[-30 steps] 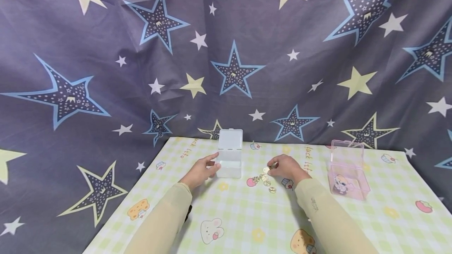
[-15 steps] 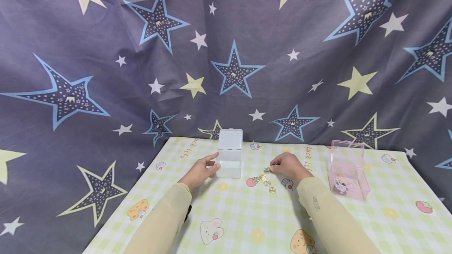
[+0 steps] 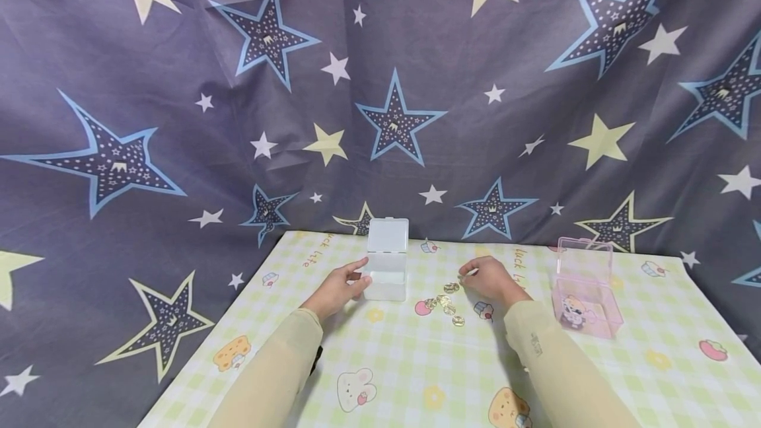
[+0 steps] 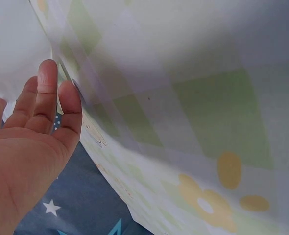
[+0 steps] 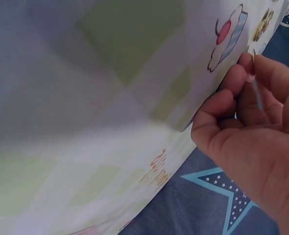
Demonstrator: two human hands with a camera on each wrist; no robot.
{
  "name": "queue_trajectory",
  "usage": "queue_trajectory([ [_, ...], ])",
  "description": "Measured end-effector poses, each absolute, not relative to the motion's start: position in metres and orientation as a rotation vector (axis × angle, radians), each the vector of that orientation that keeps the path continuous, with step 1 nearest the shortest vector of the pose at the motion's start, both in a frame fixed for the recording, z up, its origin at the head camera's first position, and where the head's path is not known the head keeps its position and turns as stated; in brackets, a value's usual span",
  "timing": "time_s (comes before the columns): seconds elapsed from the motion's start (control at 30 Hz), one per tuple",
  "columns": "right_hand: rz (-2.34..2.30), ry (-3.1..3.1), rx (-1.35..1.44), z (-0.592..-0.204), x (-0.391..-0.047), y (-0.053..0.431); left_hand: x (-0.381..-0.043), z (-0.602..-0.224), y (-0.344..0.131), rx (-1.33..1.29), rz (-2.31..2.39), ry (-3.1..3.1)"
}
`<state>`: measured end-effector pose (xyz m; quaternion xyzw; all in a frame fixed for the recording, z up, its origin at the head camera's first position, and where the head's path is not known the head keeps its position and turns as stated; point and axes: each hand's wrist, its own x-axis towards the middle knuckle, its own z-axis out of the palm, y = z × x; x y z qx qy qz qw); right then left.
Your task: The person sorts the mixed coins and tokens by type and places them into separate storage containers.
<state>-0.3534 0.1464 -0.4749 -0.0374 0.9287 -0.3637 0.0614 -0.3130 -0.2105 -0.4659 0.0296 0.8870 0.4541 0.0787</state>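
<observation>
A small white box (image 3: 386, 288) stands with its lid (image 3: 388, 235) up at the table's middle. My left hand (image 3: 339, 289) is at the box's left side, index finger and thumb extended against it; the left wrist view shows the fingers (image 4: 47, 78) loosely straight beside its white wall. Right of the box lies a loose cluster of several gold coins (image 3: 444, 300). Just beyond the cluster's back right coin (image 3: 451, 288), my right hand (image 3: 489, 278) pinches a thin gold coin (image 5: 253, 55), seen nearly edge-on between thumb and forefinger in the right wrist view.
A clear pink box (image 3: 588, 309) with its lid up and a cartoon figure on its front stands at the right. The green checked tablecloth (image 3: 404, 362) is printed with cartoons. A dark star-patterned curtain (image 3: 321, 203) hangs right behind the table.
My right hand has drawn slightly right, off the back right coin, which now shows more fully, and a thin coin stays at its fingertips. My left hand and the white box have stayed put.
</observation>
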Motion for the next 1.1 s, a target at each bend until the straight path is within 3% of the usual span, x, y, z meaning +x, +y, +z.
queue_trajectory([
  [1.1, -1.178, 2.765, -0.124, -0.478, -0.353, 0.157, -0.316, -0.47, -0.213, 0.083, 1.377, 2.641],
])
